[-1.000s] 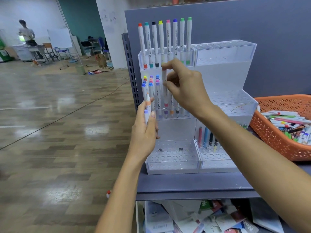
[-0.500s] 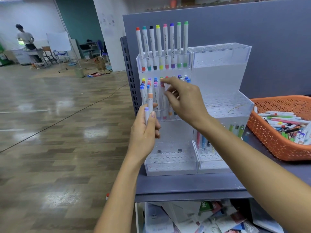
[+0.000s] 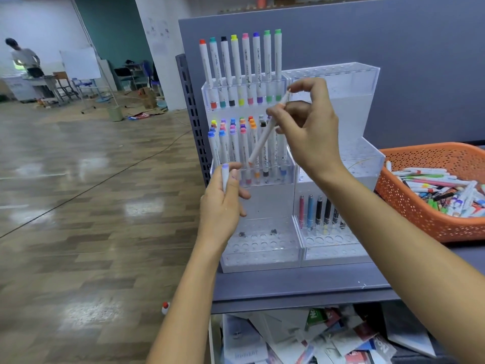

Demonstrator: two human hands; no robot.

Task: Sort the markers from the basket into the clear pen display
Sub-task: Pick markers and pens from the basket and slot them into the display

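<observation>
Your right hand (image 3: 309,132) had left the middle tier (image 3: 273,179) since half a second earlier and now pinched an orange marker (image 3: 263,139), while your left hand (image 3: 223,206), which had carried two, kept only a lilac marker (image 3: 225,176). That orange marker was a slim white plastic cylinder with orange at both ends. Its long axis slanted, with the lower end down-left in front of the tier's standing markers and the upper end up-right by your thumb. Thumb and forefinger arched over it, the other fingers curled against the barrel, and the forearm reached in from the lower right. Your left hand stood upright with its back toward you, fingers wrapped round the lilac marker, which pointed straight up, cap on top, at the tier's left edge. The display (image 3: 354,82) was clear, glossy acrylic in stepped boxes drilled with round holes. Eight markers stood upright in its top row (image 3: 245,64), and dark pens (image 3: 319,210) in the low right box. The basket (image 3: 425,214), orange perforated plastic, sat on the grey shelf (image 3: 288,287) just right of the display, heaped with markers lying flat.
</observation>
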